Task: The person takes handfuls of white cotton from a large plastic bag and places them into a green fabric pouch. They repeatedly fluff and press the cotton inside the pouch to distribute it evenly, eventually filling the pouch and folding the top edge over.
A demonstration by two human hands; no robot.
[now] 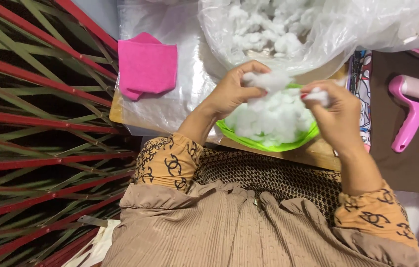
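Observation:
My left hand (236, 90) pinches a tuft of white fibre stuffing (269, 80) above a green bowl (269, 145). The bowl is heaped with more white stuffing (275, 118). My right hand (336, 111) grips a smaller piece of the same stuffing (317, 95) at the bowl's right rim. The two hands are close together, with the fluff stretched between them. Just behind the bowl lies a large clear plastic bag (348, 24) full of white stuffing.
A folded pink felt piece (146, 65) lies on clear plastic sheeting at the left of the wooden board (313, 152). A pink lint roller (414, 110) rests on the brown surface at right. A red and green striped mat (36, 123) covers the left side.

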